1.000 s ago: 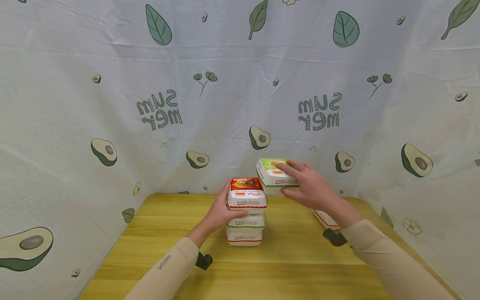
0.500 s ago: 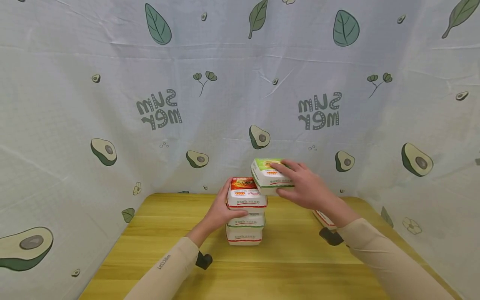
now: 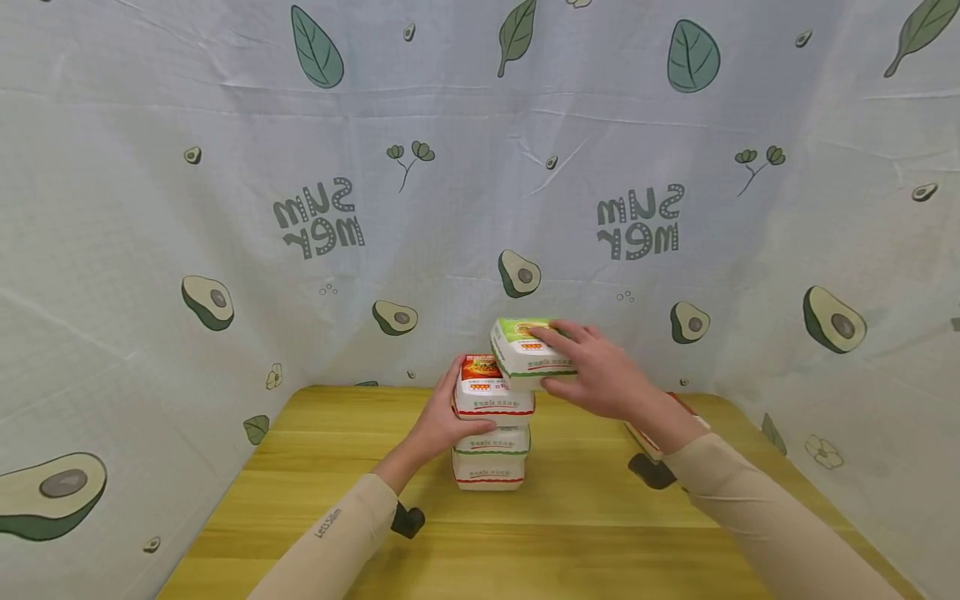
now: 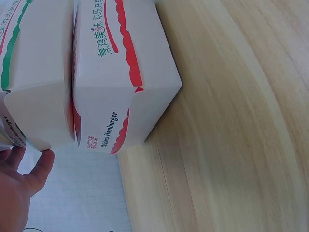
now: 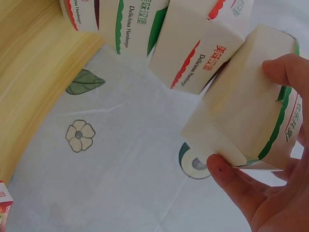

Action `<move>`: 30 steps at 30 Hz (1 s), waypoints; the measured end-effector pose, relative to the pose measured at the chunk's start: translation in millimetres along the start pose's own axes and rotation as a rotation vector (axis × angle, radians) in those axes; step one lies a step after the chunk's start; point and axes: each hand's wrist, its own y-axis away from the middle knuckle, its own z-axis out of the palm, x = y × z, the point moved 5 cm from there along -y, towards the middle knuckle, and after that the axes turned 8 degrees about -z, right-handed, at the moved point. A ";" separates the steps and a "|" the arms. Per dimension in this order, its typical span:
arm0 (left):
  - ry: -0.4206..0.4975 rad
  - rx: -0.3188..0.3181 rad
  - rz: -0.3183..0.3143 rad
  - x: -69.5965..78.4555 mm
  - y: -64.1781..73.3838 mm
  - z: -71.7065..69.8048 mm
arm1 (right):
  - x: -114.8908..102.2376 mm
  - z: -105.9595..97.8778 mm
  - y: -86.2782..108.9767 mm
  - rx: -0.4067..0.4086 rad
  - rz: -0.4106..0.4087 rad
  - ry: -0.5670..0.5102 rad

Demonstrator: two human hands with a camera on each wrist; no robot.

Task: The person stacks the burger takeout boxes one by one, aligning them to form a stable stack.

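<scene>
Three white hamburger boxes stand in a stack on the table. The bottom box (image 3: pixel 487 477) has red trim, the middle box (image 3: pixel 495 442) green trim, and the top box (image 3: pixel 491 402) red trim and a red lid. My left hand (image 3: pixel 444 417) grips the top box from its left side, thumb along the front. My right hand (image 3: pixel 600 371) holds a green-lidded hamburger box (image 3: pixel 532 360), tilted, over the right part of the red lid. In the right wrist view the held box (image 5: pixel 241 106) lies very close to the top stacked box (image 5: pixel 203 53); whether they touch I cannot tell.
Another red-trimmed box (image 3: pixel 645 440) lies on the table to the right, partly hidden by the right forearm. Its corner (image 5: pixel 4 205) shows in the right wrist view. The wooden table (image 3: pixel 525 550) meets a patterned cloth (image 3: pixel 450 208) behind and at both sides.
My right hand has moved left with the green-lidded box, which now covers part of the red lid. My left hand and the stack have stayed put.
</scene>
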 end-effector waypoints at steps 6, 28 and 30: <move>0.002 -0.009 -0.001 0.2 -1.1 0.5 | -4.0 -0.1 -3.5 0.012 -0.019 -0.006; 0.026 -0.067 0.006 33.5 19.0 -4.2 | -18.5 6.2 -15.3 0.053 -0.049 -0.044; 0.029 -0.071 0.009 33.4 19.2 -4.3 | -18.8 7.4 -16.0 0.054 -0.050 -0.048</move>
